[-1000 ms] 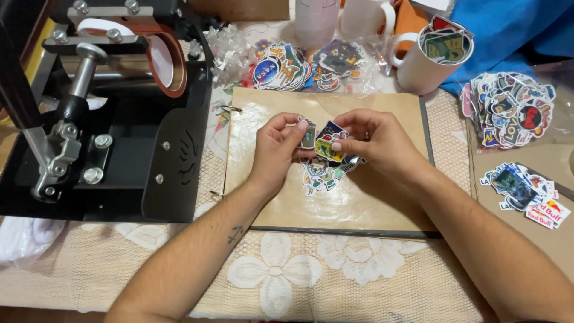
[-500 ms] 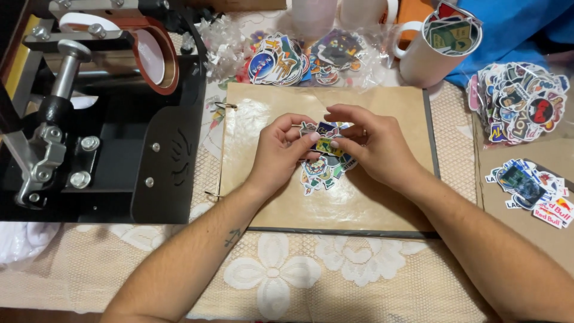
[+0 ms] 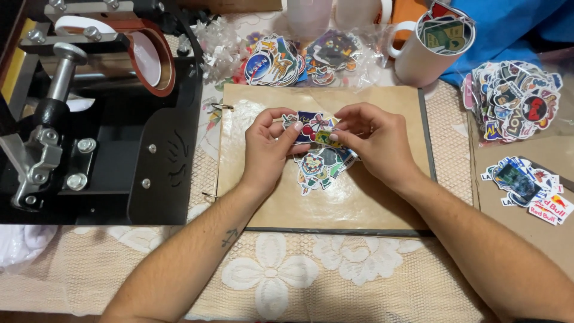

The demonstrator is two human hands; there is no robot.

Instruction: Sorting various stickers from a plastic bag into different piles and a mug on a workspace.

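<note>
Left hand (image 3: 268, 146) and right hand (image 3: 373, 140) both pinch a fan of stickers (image 3: 317, 134) over the brown board's (image 3: 359, 203) middle.

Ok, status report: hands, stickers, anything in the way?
Left hand and right hand both pinching a small sticker stack. Loose stickers lie beneath on the brown board. Nothing blocking.

Stickers in hand (image 3: 312, 128): a few small colourful die-cut stickers, fanned and overlapping, pinched from both sides, held just above the board.
Stickers below (image 3: 320, 167): small loose cluster, multicoloured, lying flat on the tan board (image 3: 359, 203), partly under the held ones.
</note>
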